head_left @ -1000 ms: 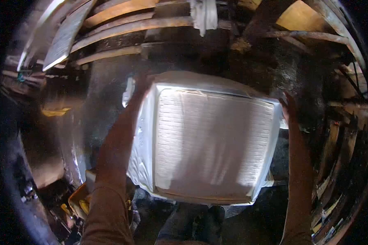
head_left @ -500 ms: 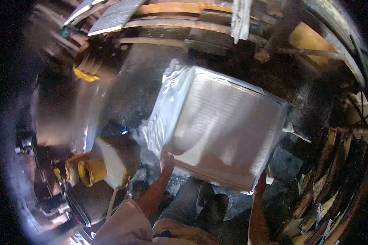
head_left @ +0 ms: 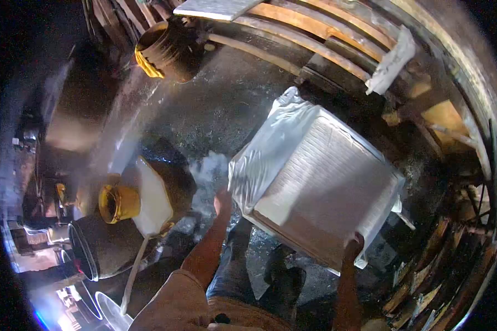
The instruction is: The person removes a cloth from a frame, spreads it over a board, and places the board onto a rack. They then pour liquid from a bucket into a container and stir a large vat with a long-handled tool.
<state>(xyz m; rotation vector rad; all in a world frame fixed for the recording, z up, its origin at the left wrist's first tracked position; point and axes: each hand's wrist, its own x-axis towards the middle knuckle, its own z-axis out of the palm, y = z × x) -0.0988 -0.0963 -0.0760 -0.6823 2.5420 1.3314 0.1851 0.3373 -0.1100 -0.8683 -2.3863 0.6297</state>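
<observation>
A large square box (head_left: 331, 176) has a pale, ribbed flat top, with white cloth (head_left: 270, 149) draped in folds down its left side. It sits tilted in view in front of my legs. My left hand (head_left: 222, 204) is at the cloth-covered left side, close to the near left corner; its fingers are partly hidden. My right hand (head_left: 356, 243) overlaps the top near the front right corner, fingers bent and dark in shadow. I cannot tell whether either hand still grips the box.
On the left, a yellow pail (head_left: 117, 203) lies by a container with a white surface (head_left: 153, 198). A dark drum (head_left: 102, 251) and a long stick (head_left: 135, 273) are nearer me. A rusty yellow-rimmed drum (head_left: 168, 52) stands at the back. Split wood (head_left: 419, 276) is stacked on the right.
The view has turned, and the box appears further right and lower. My left hand has come away from the near left corner slightly; my right hand has shifted from the right side over the top.
</observation>
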